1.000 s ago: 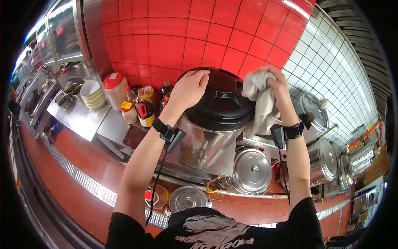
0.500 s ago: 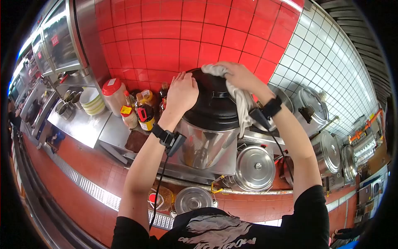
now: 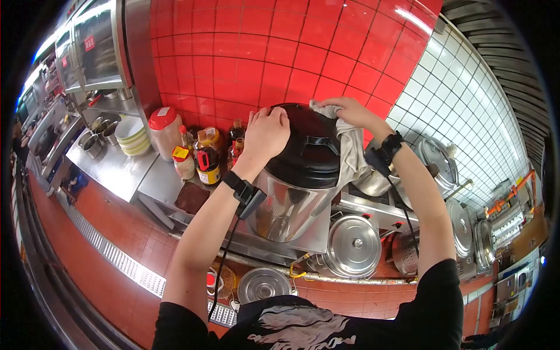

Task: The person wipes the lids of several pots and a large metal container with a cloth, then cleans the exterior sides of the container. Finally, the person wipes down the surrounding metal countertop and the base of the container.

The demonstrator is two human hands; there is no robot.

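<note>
A tall shiny metal pot (image 3: 286, 201) stands on the steel counter, topped by a black lid (image 3: 303, 131) with a raised black handle (image 3: 322, 142). My left hand (image 3: 267, 133) rests on the lid's left rim, its fingers extended and partly out of sight. On the lid's far right edge, my right hand (image 3: 354, 114) is closed on a pale, greyish cloth (image 3: 350, 151). The cloth hangs down the right side of the lid and pot. Each of my wrists wears a black strapped device with a cable.
Left of the pot are a red-capped jar (image 3: 165, 125), sauce bottles (image 3: 206, 157) and stacked bowls (image 3: 133, 135). A lidded steel pot (image 3: 353, 245) sits low at the right, another steel lid (image 3: 263, 286) below. Red tiles (image 3: 245, 58) rise behind.
My right hand and the cloth have shifted slightly down and right along the lid's edge. The view has turned a little. My left hand stays at the left rim.
</note>
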